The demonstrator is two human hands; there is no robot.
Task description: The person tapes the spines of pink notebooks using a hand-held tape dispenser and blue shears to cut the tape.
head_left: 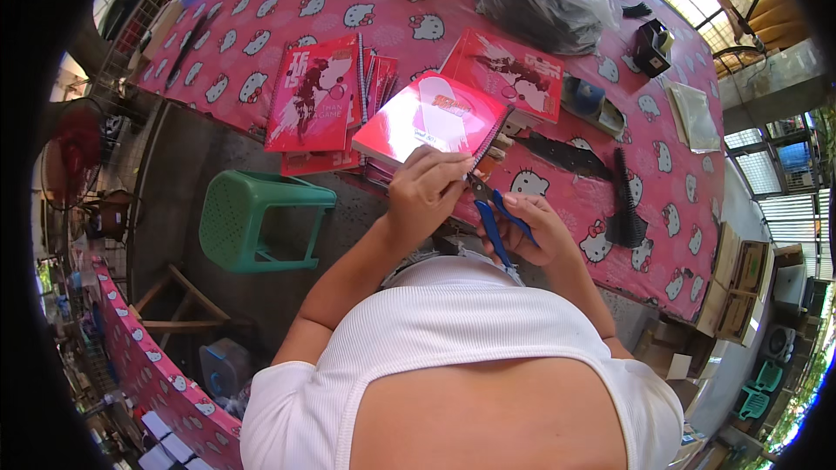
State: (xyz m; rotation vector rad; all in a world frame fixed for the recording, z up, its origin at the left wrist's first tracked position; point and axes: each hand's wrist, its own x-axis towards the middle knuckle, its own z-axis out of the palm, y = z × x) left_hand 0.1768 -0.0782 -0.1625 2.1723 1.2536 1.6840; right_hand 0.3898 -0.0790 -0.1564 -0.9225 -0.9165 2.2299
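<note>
A: Where is the red notebook?

B: At the near edge of the pink table, tilted up. The left hand is curled over its lower corner, fingers closed on the cover beside the spiral binding.

A: And the right hand?

B: Wrapped shut around blue-handled pliers, nose toward the coil's end.

A: How would it handle?

B: Light, I'd judge, and bendy in the cover; glossy, so likely slippery. The wire looks easily bent. Grip the spine corner.

A: Anything unclear?

B: The plier tip is hidden by the fingers; it may be touching the wire. 2 more notebooks lie behind.
</note>
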